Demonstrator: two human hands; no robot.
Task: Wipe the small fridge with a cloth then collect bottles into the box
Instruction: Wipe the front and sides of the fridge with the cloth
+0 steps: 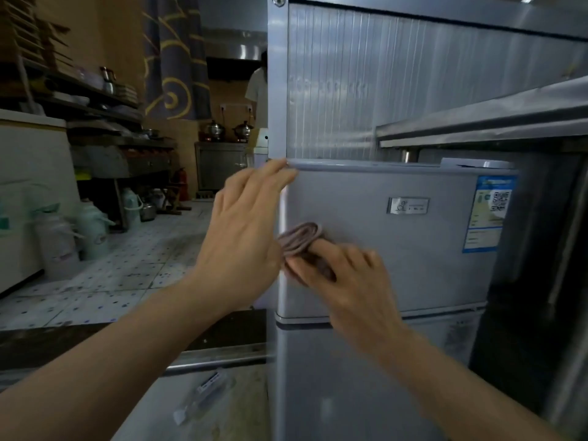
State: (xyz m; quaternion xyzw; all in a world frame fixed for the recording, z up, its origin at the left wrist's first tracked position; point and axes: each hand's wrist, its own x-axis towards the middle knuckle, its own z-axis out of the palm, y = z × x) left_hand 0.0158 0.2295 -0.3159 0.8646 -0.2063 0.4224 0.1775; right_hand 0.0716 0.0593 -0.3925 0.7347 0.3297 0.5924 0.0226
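The right hand [337, 275] grips a bunched cloth [300, 238], pressing it on the small fridge [397, 249] door near its left edge. The left hand [245, 224] is spread, fingertips at the door's top-left corner. Better to steady there and wipe in overlapping strokes.

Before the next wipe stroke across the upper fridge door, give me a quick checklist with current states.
1. Cloth held by right hand: ok.
2. Cloth against the fridge door: ok.
3. Left hand steadying the door's top corner: ok, fingertips at the edge.
4. Door closed: ok, no gap shows.
5. Sticker clear of the stroke: ok, well to the right.
6. Bottles and box ready: cannot tell, no box in view.
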